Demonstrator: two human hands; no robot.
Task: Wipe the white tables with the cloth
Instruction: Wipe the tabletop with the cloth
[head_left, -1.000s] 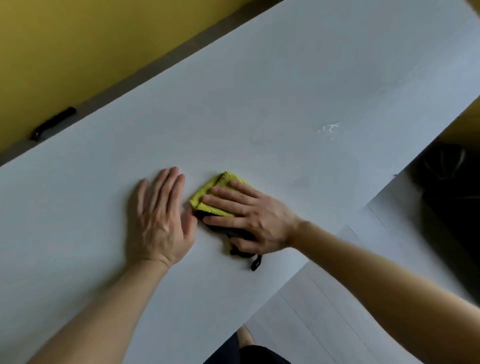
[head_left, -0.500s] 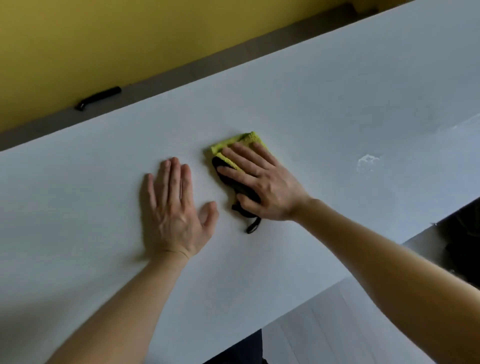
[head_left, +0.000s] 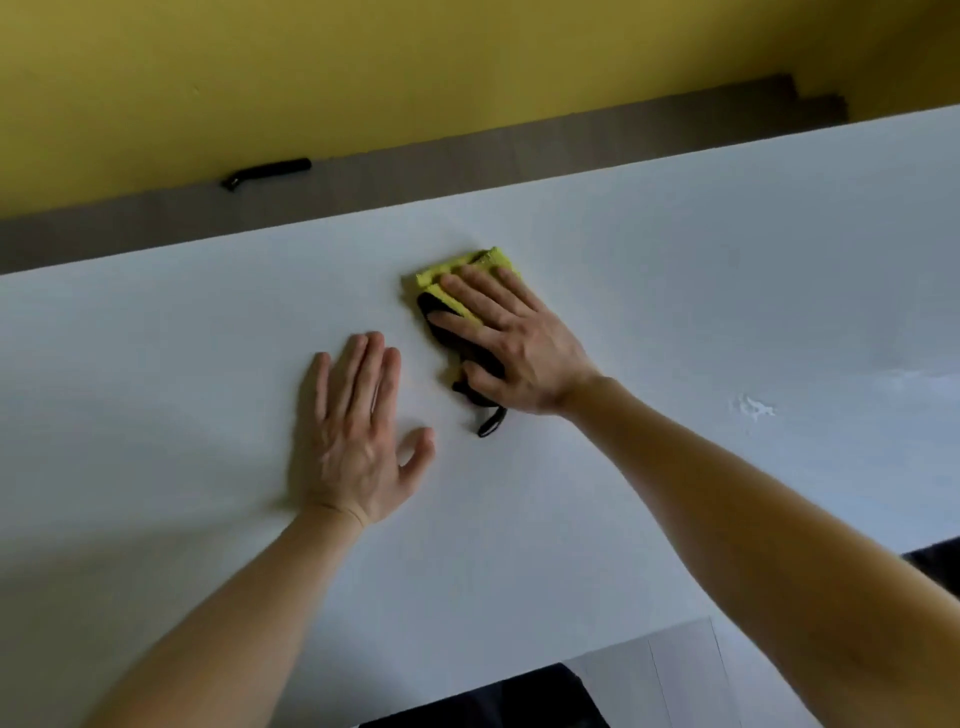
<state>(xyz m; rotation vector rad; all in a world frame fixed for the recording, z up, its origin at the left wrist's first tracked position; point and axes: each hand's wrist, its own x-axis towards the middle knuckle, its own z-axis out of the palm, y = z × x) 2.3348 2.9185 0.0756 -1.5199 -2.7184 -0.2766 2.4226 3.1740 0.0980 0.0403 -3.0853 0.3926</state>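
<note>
The right hand, its grip flat and pressing the cloth at frame centre, now lies apart from the open, flat left hand it touched before, so the wipe advances toward the counter upper edge

Bare surface of the flat white table is left open far to the left and right. Passage near-left of the folded yellow-and-black cloth is barred by the flat left hand, just beside it.
</note>
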